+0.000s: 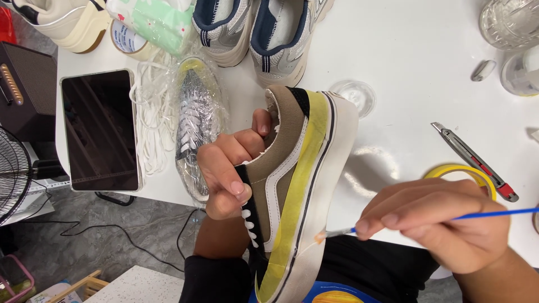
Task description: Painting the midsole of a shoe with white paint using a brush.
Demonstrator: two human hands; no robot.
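A brown low-top shoe (292, 185) with a white side stripe is held on its side above the near edge of the white table (404, 67), its sole turned to the right. It is gripped by the left hand (230, 168), whose thumb is hooked inside the heel opening while the fingers are wrapped closed around the black eyelet panel. A band of yellow masking tape (297, 185) is seen running along the upper just above the white sole (328, 185). A thin blue-handled brush (426, 220) is pinched firmly between the thumb and fingers of the right hand (438, 224), and its pale tip is laid against the sole near the toe. Just behind that hand, a roll of yellow tape (466, 173) and a utility knife (474, 161) with a red end are laid on the table. To the left, a dark tablet (100, 130) is placed flat, with loose white laces (151, 112) and a clear plastic wrapper (196, 118) beside it. A soft green and white package (154, 22) is set at the far edge, next to a pair of grey and navy sneakers (264, 31).
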